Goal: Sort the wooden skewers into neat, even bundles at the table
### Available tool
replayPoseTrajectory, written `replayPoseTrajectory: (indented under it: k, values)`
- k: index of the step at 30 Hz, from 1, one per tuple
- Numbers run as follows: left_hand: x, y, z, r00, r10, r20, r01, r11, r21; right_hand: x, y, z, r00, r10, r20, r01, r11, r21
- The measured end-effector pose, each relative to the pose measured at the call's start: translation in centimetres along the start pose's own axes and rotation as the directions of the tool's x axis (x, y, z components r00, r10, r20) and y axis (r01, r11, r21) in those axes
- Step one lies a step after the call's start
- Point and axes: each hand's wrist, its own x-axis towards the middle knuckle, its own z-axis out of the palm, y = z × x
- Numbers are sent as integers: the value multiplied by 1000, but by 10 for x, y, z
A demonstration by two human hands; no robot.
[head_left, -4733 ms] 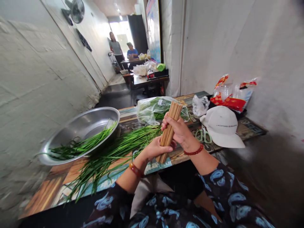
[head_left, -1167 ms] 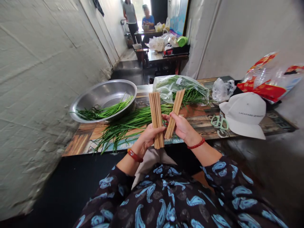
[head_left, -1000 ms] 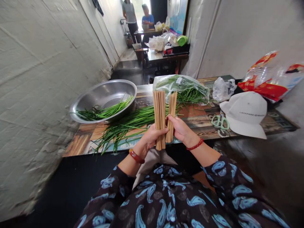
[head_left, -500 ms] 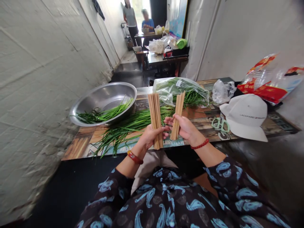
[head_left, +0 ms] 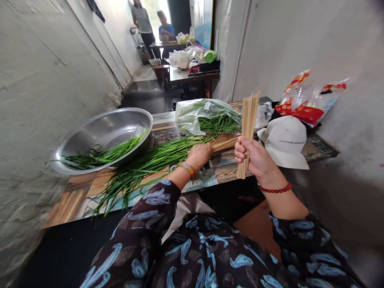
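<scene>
My right hand (head_left: 251, 155) is wrapped round a bundle of pale wooden chopsticks (head_left: 249, 116), held upright above the table's front edge. Lower and to the left, my left hand (head_left: 200, 155) is closed over a second, browner bundle of chopsticks (head_left: 224, 145). That bundle lies nearly flat, pointing right, at the table top; part of it is hidden under the fingers. Beside my left hand spreads a pile of long green garlic chives (head_left: 162, 158), its leafy ends hanging over the table's front edge.
A steel basin (head_left: 103, 120) with more greens stands at the left. Behind my hands lies a clear plastic bag (head_left: 192, 114) of greens. At the right are a white cap (head_left: 285, 138) and a red-printed package (head_left: 303, 110). Two people are by a farther table (head_left: 177, 75).
My hands have moved apart. The left hand has tipped its bundle from upright to flat down on the table; the right has raised its bundle and moved right. The view has turned right.
</scene>
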Motion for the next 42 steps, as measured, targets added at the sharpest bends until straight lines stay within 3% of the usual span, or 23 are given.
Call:
replayPoseTrajectory:
  k: [5, 8, 11, 15, 18, 19, 20, 22, 24, 26, 28, 30, 35, 37, 39, 42]
  values:
    - [2, 17, 18, 997, -7, -78, 19, 989, 145, 7, 20, 3, 997, 69, 30, -68, 997, -37]
    - [-5, 20, 20, 991, 33, -126, 0, 968, 251, 13, 29, 5, 994, 95, 62, -92, 995, -41]
    - [-11, 19, 19, 991, 46, -127, -13, 968, 251, 17, 35, 8, 988, 135, 78, -131, 990, -52]
    - [-15, 13, 11, 991, 51, -124, -37, 993, 114, 21, 43, 7, 980, 171, 105, -163, 983, -83]
    - [-18, 4, -3, 987, -33, -159, -10, 965, -264, 21, 50, 4, 970, 201, 139, -189, 978, -90]
    - [-19, 2, -8, 981, -96, -167, 10, 891, -454, 20, 52, 4, 964, 216, 157, -204, 975, -88]
    - [-20, 0, -14, 974, -166, -157, 24, 758, -652, 20, 55, 5, 956, 232, 180, -220, 972, -82]
    - [-24, 0, -24, 975, -212, -68, 13, 358, -934, 19, 61, 10, 935, 265, 235, -257, 964, -65]
    - [-29, 4, -31, 989, -149, 24, 23, -8, -1000, 18, 68, 18, 908, 292, 300, -290, 956, -52]
    - [-35, 10, -36, 994, -83, 70, 51, -216, -975, 16, 75, 26, 878, 318, 358, -320, 946, -55]
    - [-39, 16, -37, 993, -76, 86, 59, -301, -952, 15, 83, 33, 852, 344, 394, -349, 935, -61]
    - [-43, 17, -37, 992, -95, 88, 54, -317, -947, 12, 90, 38, 840, 368, 398, -374, 925, -66]
    - [-51, 14, -43, 982, -117, 150, 123, -209, -970, 8, 100, 38, 882, 347, 319, -316, 937, -148]
    - [-55, 13, -48, 981, -164, 106, 65, -236, -970, 13, 96, 30, 889, 311, 335, -208, 928, -309]
    - [-59, 13, -52, 978, -196, 68, 8, -293, -956, 24, 84, 20, 906, 219, 362, -13, 870, -494]
    - [-66, 14, -54, 984, -122, 126, 81, -324, -943, 46, 55, 13, 944, -69, 323, 243, 806, -540]
